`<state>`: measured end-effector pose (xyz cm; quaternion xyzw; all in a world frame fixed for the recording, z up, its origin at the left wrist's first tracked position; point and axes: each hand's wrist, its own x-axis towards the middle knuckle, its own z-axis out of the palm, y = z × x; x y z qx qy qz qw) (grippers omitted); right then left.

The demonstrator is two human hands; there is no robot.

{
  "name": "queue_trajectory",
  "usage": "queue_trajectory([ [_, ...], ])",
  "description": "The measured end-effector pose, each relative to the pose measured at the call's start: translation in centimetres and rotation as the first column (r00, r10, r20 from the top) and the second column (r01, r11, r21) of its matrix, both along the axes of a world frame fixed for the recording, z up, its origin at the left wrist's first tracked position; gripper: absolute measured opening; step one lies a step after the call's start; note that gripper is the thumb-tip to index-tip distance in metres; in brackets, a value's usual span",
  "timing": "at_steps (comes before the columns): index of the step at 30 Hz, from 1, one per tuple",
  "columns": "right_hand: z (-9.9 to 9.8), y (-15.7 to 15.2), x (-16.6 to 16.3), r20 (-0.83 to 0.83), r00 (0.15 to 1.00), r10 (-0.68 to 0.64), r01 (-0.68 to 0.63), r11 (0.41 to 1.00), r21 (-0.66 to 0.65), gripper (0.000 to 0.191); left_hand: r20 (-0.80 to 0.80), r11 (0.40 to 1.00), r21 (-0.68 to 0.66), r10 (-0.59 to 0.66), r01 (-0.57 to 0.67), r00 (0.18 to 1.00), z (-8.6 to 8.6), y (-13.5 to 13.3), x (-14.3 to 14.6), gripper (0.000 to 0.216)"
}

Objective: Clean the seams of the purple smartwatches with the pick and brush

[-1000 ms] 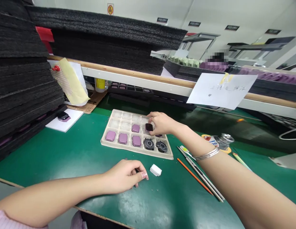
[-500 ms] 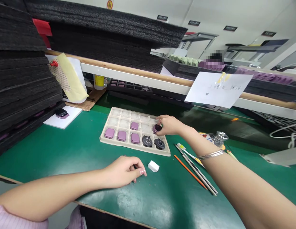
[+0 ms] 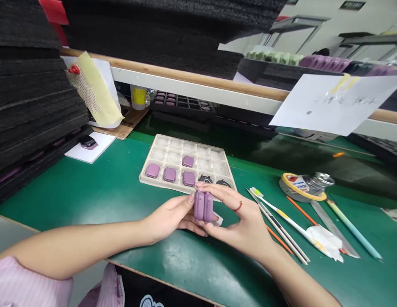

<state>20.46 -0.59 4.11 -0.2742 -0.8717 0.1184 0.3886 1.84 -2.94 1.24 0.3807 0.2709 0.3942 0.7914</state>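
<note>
our left hand [image 3: 173, 217] and right hand [image 3: 240, 221] meet just in front of the beige moulded tray [image 3: 153, 149], fingers curled inward and clamped from both sides on a pair of lilac rounded cases [image 3: 203, 207]. the two cases stand upright side by side, long edges touching, held in the air above the green surface [image 3: 73, 187]. we judge them light and stiff, probably hard moulded plastic that won't flex much, but their smooth sides look slippery and the pair could slide apart along the seam. we'd take hold on the outer long sides, with the pads pressing squarely across both, rather than at the rounded ends. behind our fingers, four more lilac cases [image 3: 169, 174] sit in the tray's cells, beside two dark round parts [image 3: 205, 179] partly hidden by the right hand. to the right lie long steel strips [image 3: 281, 230] and a roll of tape [image 3: 301, 187].
</note>
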Motion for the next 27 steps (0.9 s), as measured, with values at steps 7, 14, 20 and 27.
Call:
queue_trajectory([
  [7,-1.2,-0.4,-0.1,-0.068,0.997,-0.035,0.031,0.998,-0.058,0.05,-0.051,0.998,0.039,-0.038,0.04,0.998,0.1,-0.2,-0.3,0.066],
  [14,-1.5,-0.6,0.1,-0.11,0.994,-0.009,0.002,0.998,-0.061,0.046,-0.088,0.989,0.137,-0.046,0.058,0.995,0.3,-0.4,-0.3,0.06],
  [20,-1.8,-0.5,0.2,-0.161,0.987,0.018,-0.033,0.995,-0.09,0.052,-0.122,0.982,0.175,-0.056,0.077,0.991,0.5,-0.5,-0.3,0.059],
  [27,-1.9,-0.6,-0.2,-0.116,0.992,0.049,-0.048,0.999,0.014,0.049,-0.158,0.984,0.161,-0.047,0.073,0.986,1.0,-0.2,-0.5,0.057],
])
